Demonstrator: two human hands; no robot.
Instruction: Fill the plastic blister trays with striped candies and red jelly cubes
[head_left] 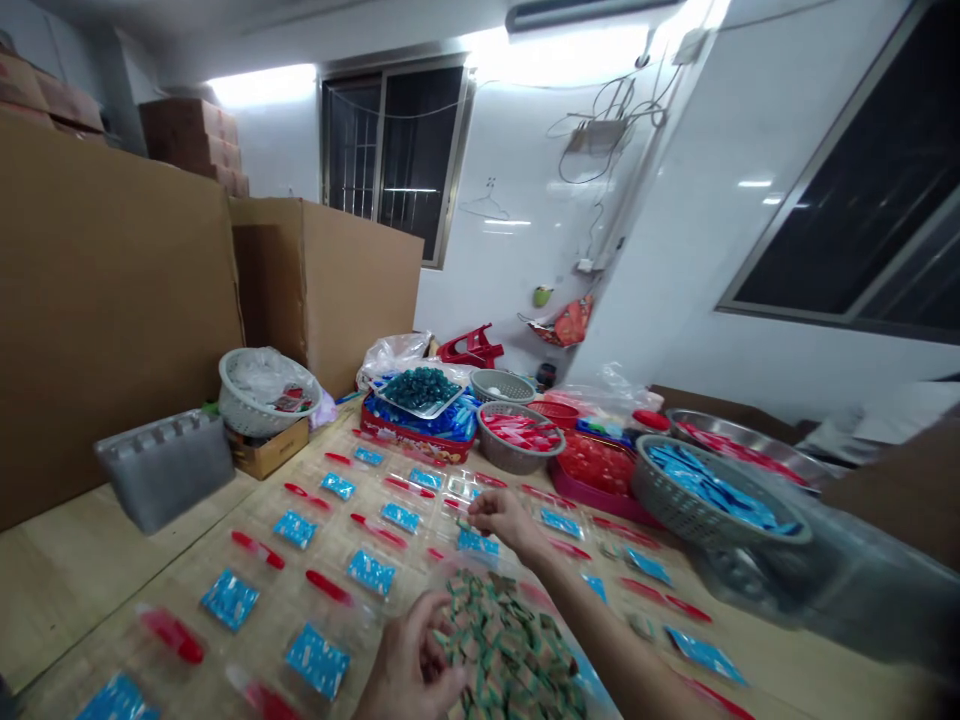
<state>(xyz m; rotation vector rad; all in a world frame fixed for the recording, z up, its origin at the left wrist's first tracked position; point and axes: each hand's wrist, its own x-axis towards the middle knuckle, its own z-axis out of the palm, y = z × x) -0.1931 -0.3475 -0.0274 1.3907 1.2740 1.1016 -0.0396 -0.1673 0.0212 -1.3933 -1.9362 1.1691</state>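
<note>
Pinching green packets with left hand; right hand over clear trays, grip unclear.

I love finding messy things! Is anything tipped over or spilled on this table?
Nothing looks spilled: the blue packets and red pieces lie in tidy rows. The one odd thing is the red stool by the back wall, which seems tipped over, legs sticking out.
</note>
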